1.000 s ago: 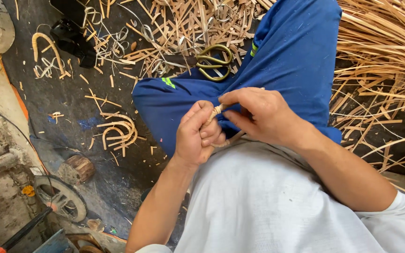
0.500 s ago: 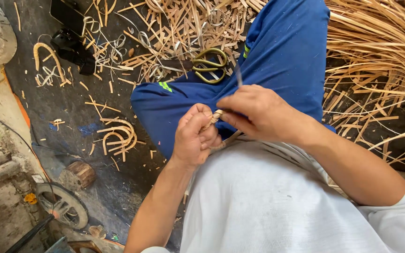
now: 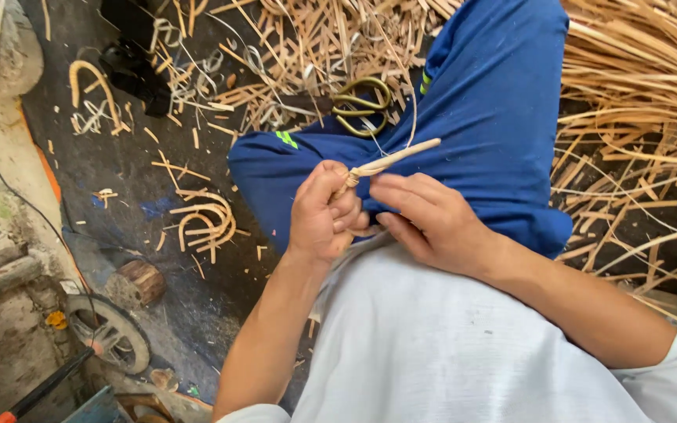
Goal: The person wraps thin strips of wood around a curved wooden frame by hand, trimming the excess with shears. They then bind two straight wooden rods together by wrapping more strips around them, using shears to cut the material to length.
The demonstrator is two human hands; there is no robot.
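Note:
My left hand [image 3: 324, 211] is closed around the lower end of a thin pale cane strip [image 3: 395, 157] that sticks out up and to the right over my blue trouser leg [image 3: 495, 117]. My right hand [image 3: 431, 219] rests just beside it, its fingertips touching the left hand and the base of the strip. Both hands sit at my lap, above my white shirt [image 3: 440, 352]. Olive-handled scissors [image 3: 358, 104] lie on the ground just beyond my knee.
Heaps of cane strips [image 3: 644, 102] fill the right side and the top. Curled cane offcuts [image 3: 205, 219] and short scraps litter the dark floor at left. A small wood block [image 3: 139, 282], a metal wheel [image 3: 111, 333] and black footwear [image 3: 131, 66] lie at left.
The cane strip now stands out longer from between my hands, pointing up to the right. My right hand has slipped lower, off the strip's end, and the view has shifted slightly.

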